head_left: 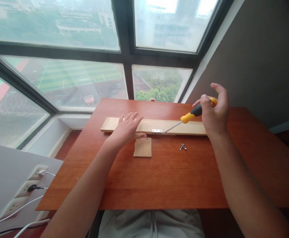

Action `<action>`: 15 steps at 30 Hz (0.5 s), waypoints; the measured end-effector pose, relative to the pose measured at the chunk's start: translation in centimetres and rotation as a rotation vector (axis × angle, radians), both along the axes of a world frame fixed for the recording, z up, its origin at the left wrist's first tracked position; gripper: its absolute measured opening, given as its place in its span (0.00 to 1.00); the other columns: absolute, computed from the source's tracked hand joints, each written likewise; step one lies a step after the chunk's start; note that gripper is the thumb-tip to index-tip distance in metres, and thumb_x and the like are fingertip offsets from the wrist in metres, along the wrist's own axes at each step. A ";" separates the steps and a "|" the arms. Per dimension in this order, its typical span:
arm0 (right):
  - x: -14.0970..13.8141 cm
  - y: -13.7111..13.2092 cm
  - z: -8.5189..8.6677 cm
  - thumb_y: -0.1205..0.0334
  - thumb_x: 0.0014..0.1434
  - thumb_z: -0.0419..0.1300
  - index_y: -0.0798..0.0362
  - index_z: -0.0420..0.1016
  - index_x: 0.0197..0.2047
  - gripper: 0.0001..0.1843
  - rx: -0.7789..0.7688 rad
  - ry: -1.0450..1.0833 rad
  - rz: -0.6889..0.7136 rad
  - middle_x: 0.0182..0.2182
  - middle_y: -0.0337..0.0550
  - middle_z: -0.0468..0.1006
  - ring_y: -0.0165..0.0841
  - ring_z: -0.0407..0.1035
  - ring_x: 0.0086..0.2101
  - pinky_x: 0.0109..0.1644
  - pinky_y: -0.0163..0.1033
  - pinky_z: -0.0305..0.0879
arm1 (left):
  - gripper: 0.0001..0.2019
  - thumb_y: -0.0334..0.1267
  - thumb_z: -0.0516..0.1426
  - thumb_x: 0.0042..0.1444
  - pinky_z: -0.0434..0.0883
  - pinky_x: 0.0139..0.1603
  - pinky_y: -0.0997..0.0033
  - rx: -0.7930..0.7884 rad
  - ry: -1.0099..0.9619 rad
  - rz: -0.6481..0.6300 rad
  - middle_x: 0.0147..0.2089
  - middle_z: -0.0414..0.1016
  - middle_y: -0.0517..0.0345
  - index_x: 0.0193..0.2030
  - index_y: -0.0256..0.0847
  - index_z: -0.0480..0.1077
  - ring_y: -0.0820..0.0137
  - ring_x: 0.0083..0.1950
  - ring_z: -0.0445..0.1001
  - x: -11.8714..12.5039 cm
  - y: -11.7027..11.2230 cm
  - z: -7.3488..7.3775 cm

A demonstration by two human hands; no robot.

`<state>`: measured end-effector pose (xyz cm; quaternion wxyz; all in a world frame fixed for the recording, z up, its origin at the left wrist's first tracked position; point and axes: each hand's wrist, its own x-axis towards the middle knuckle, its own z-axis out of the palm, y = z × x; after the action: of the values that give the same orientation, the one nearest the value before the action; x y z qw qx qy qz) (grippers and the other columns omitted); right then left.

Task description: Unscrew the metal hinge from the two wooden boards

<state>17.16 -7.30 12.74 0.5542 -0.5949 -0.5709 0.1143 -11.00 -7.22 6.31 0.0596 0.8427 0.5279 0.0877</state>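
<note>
Gripping a yellow and black screwdriver (186,118), the person's right hand (216,114) is wrapped around the handle with 1 finger sticking up. The left hand (126,128) is spread wide over a long wood board (154,124); I can't tell how hard it presses. The board is near the far edge of the desk (171,180), and its long side runs along that edge. A small metal piece (157,131) sits at the board's near edge, with the screwdriver's tip at its right end.

To me, the job looks partway done. The metal piece is on the board, but I can't see if it is tight. Some loose screws (183,146) lie crossed on the desk, so those look not yet used. The screwdriver slants: its tip points down and toward the desk's left edge, its handle up toward the right edge. A brown square (143,148) lies by the left thumb.
</note>
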 end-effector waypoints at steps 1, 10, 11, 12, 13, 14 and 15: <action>0.0 0.0 0.0 0.52 0.65 0.50 0.49 0.56 0.63 0.25 -0.006 -0.011 -0.004 0.34 0.44 0.81 0.39 0.76 0.34 0.43 0.45 0.72 | 0.34 0.52 0.63 0.56 0.46 0.70 0.39 -0.012 0.008 -0.011 0.73 0.53 0.36 0.66 0.41 0.61 0.45 0.73 0.51 0.0 0.1 -0.4; 0.5 0.3 -0.5 0.53 0.65 0.52 0.48 0.57 0.63 0.25 0.035 -0.001 0.039 0.34 0.42 0.79 0.37 0.77 0.34 0.43 0.45 0.73 | 0.43 0.64 0.60 0.53 0.42 0.70 0.35 -0.056 0.000 -0.051 0.73 0.54 0.34 0.68 0.42 0.57 0.42 0.74 0.48 -0.1 0.2 -2.7; 0.5 0.4 -0.6 0.53 0.65 0.53 0.48 0.58 0.63 0.25 0.060 0.015 0.053 0.32 0.41 0.79 0.37 0.77 0.34 0.43 0.45 0.73 | 0.42 0.64 0.59 0.53 0.43 0.70 0.35 -0.053 0.002 -0.051 0.72 0.54 0.34 0.68 0.42 0.57 0.42 0.74 0.48 -0.1 0.1 -2.8; 0.6 0.6 -0.8 0.54 0.64 0.54 0.48 0.60 0.62 0.24 0.090 0.032 0.066 0.30 0.39 0.78 0.38 0.77 0.33 0.42 0.45 0.73 | 0.42 0.65 0.59 0.53 0.43 0.70 0.36 -0.050 0.011 -0.047 0.72 0.54 0.35 0.68 0.42 0.57 0.42 0.74 0.48 0.0 0.1 -2.8; 0.7 0.8 -0.9 0.54 0.63 0.56 0.48 0.61 0.61 0.24 0.120 0.049 0.076 0.28 0.38 0.77 0.38 0.76 0.32 0.42 0.45 0.73 | 0.42 0.65 0.58 0.53 0.44 0.70 0.36 -0.049 0.025 -0.041 0.72 0.54 0.35 0.69 0.42 0.57 0.42 0.74 0.48 0.0 0.0 -2.9; 0.7 0.9 -1.0 0.54 0.62 0.57 0.48 0.62 0.60 0.24 0.146 0.062 0.083 0.26 0.37 0.76 0.38 0.76 0.30 0.41 0.46 0.73 | 0.43 0.66 0.58 0.54 0.44 0.70 0.36 -0.050 0.044 -0.035 0.73 0.53 0.35 0.69 0.42 0.56 0.42 0.74 0.47 0.1 0.0 -2.9; 0.8 1.1 -1.1 0.54 0.61 0.57 0.47 0.62 0.60 0.24 0.162 0.072 0.091 0.25 0.36 0.75 0.38 0.76 0.29 0.40 0.46 0.73 | 0.44 0.66 0.57 0.54 0.45 0.70 0.36 -0.052 0.065 -0.029 0.73 0.52 0.35 0.70 0.42 0.55 0.42 0.75 0.47 0.2 -0.1 -2.9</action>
<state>17.96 -6.21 11.60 0.6149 -0.5173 -0.5842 0.1143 -10.79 -7.35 3.41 0.0658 0.8508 0.5193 0.0457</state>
